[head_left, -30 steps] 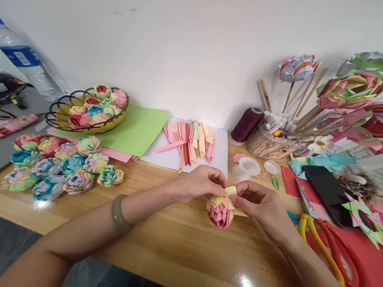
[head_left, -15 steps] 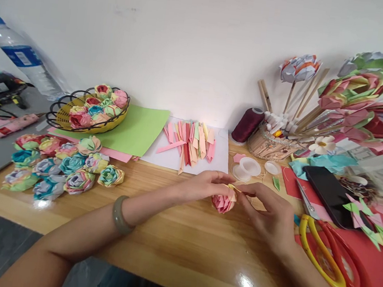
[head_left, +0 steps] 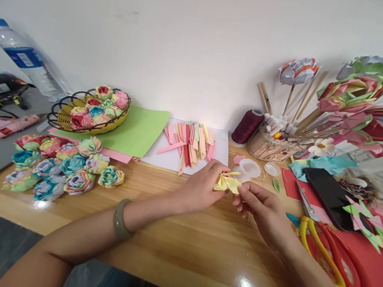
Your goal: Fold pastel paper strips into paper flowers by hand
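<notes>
Above the wooden table (head_left: 166,233), my left hand (head_left: 203,187) is closed around a folded paper flower (head_left: 223,183). Its yellow petals face me, and its pink side is out of sight. With thumb and fingertips, my right hand (head_left: 257,203) pinches the right edge of a yellow petal. A thin loose thread seems to hang near the right fingers. Behind the hands are folded paper strips (head_left: 191,143) in pink, red, peach and green on a white sheet (head_left: 224,143). Several finished paper flowers (head_left: 78,181) lie in rows to the left of my left forearm.
At left are a yellow basket (head_left: 64,116) of paper flowers, a water bottle (head_left: 20,57) and a pink glue gun (head_left: 14,125). At right stand a maroon thread spool (head_left: 247,128) and a stick holder (head_left: 271,146); scissors (head_left: 324,253) and a black phone (head_left: 327,197) lie nearer.
The flower has turned from its pink side to its yellow side. My left hand has rolled around it, and my right fingers have shifted down slightly onto a yellow petal.
</notes>
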`<state>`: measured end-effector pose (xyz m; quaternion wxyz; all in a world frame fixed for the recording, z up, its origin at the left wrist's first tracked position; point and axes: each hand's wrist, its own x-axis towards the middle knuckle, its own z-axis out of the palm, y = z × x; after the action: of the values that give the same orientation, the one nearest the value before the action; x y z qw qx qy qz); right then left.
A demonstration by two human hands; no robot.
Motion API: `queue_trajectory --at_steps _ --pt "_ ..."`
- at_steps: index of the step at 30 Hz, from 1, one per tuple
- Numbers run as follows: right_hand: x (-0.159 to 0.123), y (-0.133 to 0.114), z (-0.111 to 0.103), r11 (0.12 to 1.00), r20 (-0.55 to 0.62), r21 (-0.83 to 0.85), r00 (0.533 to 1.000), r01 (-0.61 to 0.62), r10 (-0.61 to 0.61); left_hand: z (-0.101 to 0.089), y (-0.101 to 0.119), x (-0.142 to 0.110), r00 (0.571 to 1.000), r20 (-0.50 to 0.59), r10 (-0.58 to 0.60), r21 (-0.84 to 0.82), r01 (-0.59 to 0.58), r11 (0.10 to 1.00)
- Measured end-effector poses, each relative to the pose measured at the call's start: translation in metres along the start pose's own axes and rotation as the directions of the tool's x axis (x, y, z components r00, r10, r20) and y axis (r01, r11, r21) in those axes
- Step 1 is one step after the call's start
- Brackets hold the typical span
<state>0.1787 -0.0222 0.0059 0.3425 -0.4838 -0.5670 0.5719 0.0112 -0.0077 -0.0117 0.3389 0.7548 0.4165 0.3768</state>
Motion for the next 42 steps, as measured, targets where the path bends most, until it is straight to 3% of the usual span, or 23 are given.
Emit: queue_trajectory --at_steps 4,14,24,29,34,37,39,42 --pt "0.001 0.003 0.002 0.998 0.036 0.07 0.999 -0.004 0.002 0.002 0.003 -0.001 1.0 -0.02 0.008 -0.141 -0.011 0.99" --pt "0.0 0.001 0.004 0.991 0.004 -0.099 0.996 0.086 -0.086 0.006 0.012 -0.005 0.989 0.029 -0.144 -0.492 0.139 0.859" --pt "-0.002 0.005 0.01 0.995 0.027 -0.043 0.996 0.086 -0.085 0.012 0.016 -0.005 0.959 0.132 -0.252 -0.75 0.263 0.607" --pt "-0.006 0.0 0.014 0.986 -0.02 -0.101 0.991 0.13 -0.133 0.013 0.02 -0.007 0.942 0.173 -0.287 -0.817 0.3 0.493" --pt "-0.008 -0.002 0.01 0.967 -0.034 -0.209 0.987 0.147 -0.158 0.01 0.025 -0.006 0.923 0.191 -0.333 -0.907 0.296 0.3" --pt "-0.006 0.002 0.003 0.971 -0.157 -0.165 0.967 0.175 -0.201 0.005 0.025 -0.003 0.908 0.263 -0.326 -0.919 0.339 0.203" --pt "-0.003 0.004 -0.001 0.962 -0.294 -0.105 0.916 0.253 -0.273 0.003 0.022 -0.002 0.896 0.313 -0.315 -0.914 0.374 0.155" --pt "-0.002 0.003 -0.004 0.937 -0.299 -0.103 0.888 0.333 -0.348 0.004 0.017 -0.001 0.869 0.38 -0.318 -0.899 0.428 0.096"
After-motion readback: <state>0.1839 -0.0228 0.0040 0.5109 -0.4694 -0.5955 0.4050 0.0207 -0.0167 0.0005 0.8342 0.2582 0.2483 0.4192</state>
